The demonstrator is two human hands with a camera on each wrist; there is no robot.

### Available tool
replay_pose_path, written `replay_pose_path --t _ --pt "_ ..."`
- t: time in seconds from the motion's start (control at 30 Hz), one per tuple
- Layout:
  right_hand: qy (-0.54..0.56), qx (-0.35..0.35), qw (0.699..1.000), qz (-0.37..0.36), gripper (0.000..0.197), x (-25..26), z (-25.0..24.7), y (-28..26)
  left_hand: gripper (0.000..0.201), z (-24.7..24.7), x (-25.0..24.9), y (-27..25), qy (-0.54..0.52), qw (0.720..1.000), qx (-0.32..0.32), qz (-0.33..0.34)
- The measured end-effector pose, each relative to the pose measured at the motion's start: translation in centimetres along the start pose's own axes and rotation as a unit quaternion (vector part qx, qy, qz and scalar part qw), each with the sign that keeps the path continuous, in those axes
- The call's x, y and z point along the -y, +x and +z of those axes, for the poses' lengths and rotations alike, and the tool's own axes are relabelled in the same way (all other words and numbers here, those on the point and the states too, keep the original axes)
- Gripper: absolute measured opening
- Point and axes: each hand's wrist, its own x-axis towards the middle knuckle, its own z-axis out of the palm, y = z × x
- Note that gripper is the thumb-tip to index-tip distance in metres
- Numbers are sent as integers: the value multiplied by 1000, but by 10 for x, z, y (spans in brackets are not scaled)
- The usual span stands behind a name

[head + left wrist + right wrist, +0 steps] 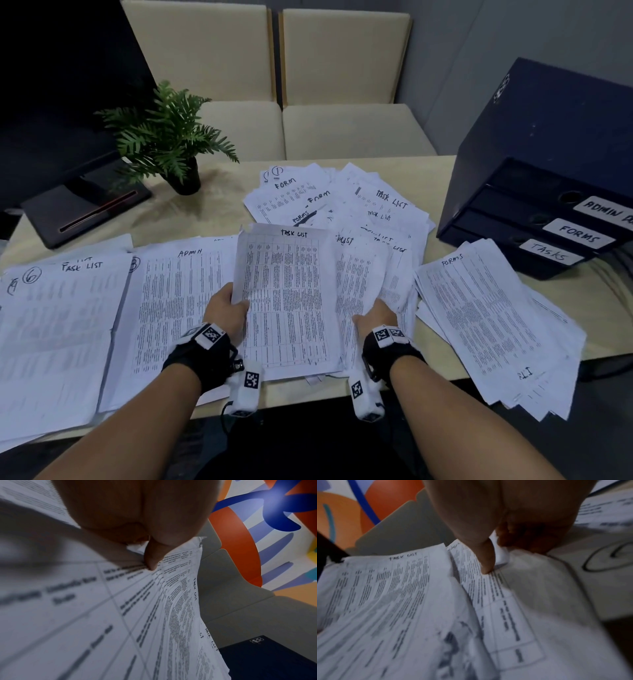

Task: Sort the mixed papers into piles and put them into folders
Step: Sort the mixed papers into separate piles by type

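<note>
Pinching the left edge of a sheet [291,294] marked TASK LIST, the left hand [226,308] holds it up so its top words can be read. The right hand [376,317] grips more papers [363,274] just beside it, likely to stop them sliding. Sorted piles lie on the surface [222,209]: task lists [58,325] far left, admin [171,301] next, forms [479,325] right. The folders [507,212] wait in the box [531,137], close by for filing.

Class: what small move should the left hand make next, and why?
Probably carry the sheet leftward onto the TASK LIST pile. The left hand pinches its edge, it is headed TASK LIST, and that pile lies far left, beyond the ADMIN pile.
</note>
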Motion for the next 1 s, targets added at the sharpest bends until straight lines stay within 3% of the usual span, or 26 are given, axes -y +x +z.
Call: replay_pose_path --t 0.07,0.17,0.27,0.33,0.4,0.53,0.73,0.83,0.9,1.0 --pt "16 -1 1000 -27 22 -3 -6 -2 25 1 0 -1 -8 1000 4 -6" --pt "98 -39 994 -20 30 0 -32 -6 23 2 1 0 -6 1000 12 -5" --pt "240 -145 960 5 34 -4 -76 -2 19 4 2 1 16 1000 9 0" --pt "290 -209 934 -24 19 -9 -104 2 13 7 3 1 33 999 9 2" --pt "311 -221 922 -67 8 -14 -124 3 10 10 3 1 48 999 6 2" --pt "300 -151 933 -126 14 -11 -131 -7 14 16 1 0 43 999 18 -1" --pt "235 -55 959 -151 15 -7 -101 -14 25 17 -4 -6 25 999 19 -15" --pt "177 44 974 -136 37 -2 -74 -17 62 21 -5 -9 4 998 41 -51" --pt "124 100 977 -143 41 -1 -52 -18 76 23 -4 -12 -4 996 63 -56" --pt "95 139 973 -156 17 -1 -33 -18 56 28 -2 -19 18 998 61 -31"
